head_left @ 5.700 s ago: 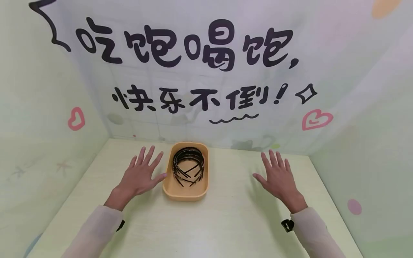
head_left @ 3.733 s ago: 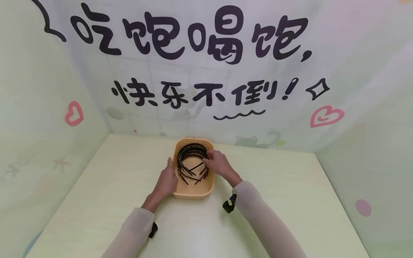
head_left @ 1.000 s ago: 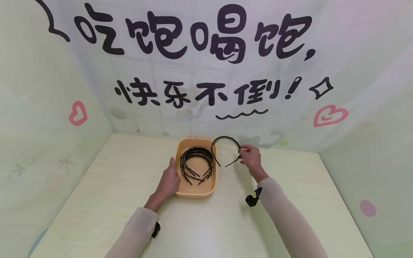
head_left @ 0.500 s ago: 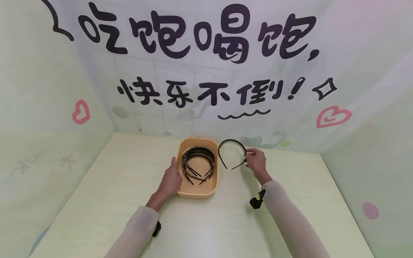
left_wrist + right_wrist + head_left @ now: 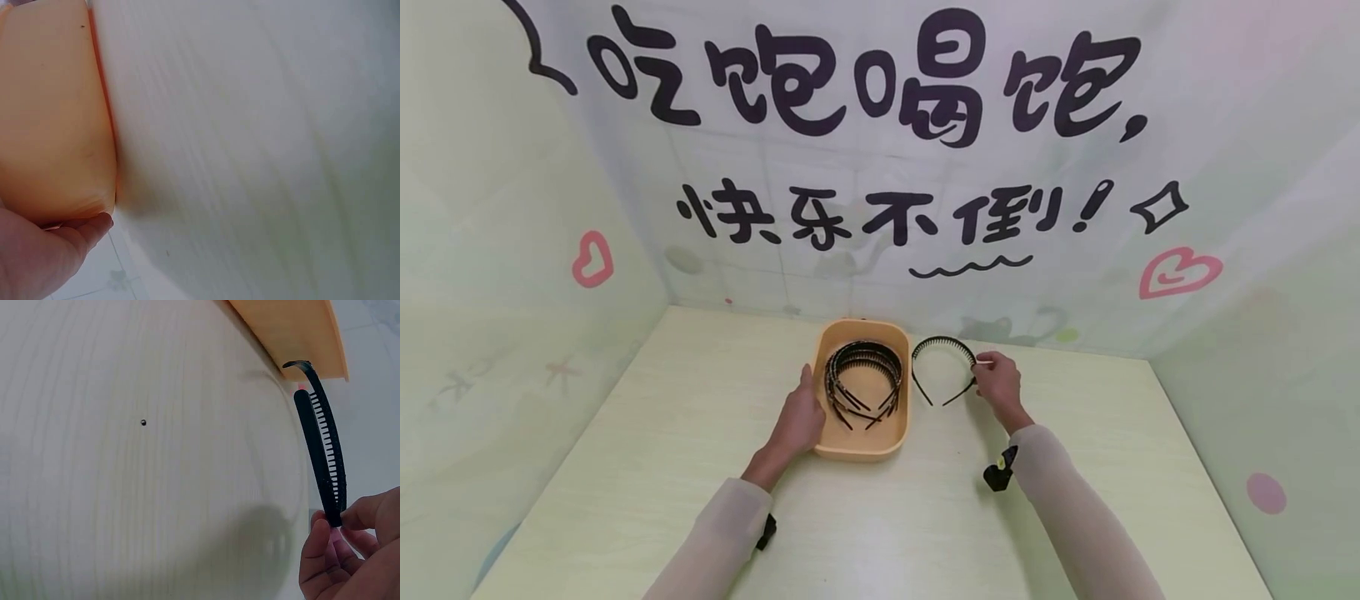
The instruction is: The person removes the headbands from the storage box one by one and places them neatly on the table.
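A black toothed headband (image 5: 943, 342) hangs just right of the tan rectangular bin, upright with both ends pointing down. My right hand (image 5: 998, 385) pinches its right side between thumb and fingers; the right wrist view shows the headband (image 5: 325, 450) edge-on, above the table. Several more black headbands (image 5: 863, 354) lie nested inside the bin (image 5: 861, 454). Against the bin's left outer wall rests my left hand (image 5: 797, 417), its upper finger stretched along the side. In the left wrist view, fingertips (image 5: 103, 222) touch the bin's wall; much of this hand is out of sight.
The pale wood-grain table (image 5: 865, 533) extends on both sides and in front of the bin. Printed cloth walls enclose its back, left and right; the back wall (image 5: 880, 283) stands close behind the bin. A tiny dark speck (image 5: 143, 422) marks the tabletop.
My right hand reached into the bin, pinched one headband and brought it out to the right; lately it has lowered slightly. My left hand moved onto the bin's left side and stays there.
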The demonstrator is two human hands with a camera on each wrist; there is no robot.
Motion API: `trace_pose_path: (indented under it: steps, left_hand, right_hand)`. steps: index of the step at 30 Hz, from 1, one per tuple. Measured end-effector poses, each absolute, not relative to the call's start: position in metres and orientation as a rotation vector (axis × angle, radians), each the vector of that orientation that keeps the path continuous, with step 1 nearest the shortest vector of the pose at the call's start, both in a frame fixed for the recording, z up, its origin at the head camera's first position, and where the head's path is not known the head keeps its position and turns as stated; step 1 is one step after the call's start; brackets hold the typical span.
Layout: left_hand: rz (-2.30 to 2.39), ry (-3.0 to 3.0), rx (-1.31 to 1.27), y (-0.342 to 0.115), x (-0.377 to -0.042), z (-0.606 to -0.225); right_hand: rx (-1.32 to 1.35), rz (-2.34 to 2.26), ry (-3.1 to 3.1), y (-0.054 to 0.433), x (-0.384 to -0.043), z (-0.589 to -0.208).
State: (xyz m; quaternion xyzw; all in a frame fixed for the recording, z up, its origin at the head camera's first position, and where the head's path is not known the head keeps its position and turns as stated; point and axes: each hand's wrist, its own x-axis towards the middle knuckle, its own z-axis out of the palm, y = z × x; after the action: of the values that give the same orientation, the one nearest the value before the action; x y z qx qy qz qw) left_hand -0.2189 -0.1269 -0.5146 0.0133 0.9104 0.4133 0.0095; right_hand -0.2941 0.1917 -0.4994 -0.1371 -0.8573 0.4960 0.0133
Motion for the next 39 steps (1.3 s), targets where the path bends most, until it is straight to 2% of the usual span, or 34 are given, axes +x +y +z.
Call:
trace_pose_path:
  steps: [16, 39]
  left_hand:
    - [1.299, 2.827, 0.034, -0.125, -0.219, -0.516]
    - [1.309, 2.814, 0.03, -0.126, -0.219, -0.515]
  right_hand:
    - [-0.409, 1.466, -2.746, 0.192, -0.288, -0.511]
    - [-0.316, 1.28, -2.805, 0.186, -0.289, -0.506]
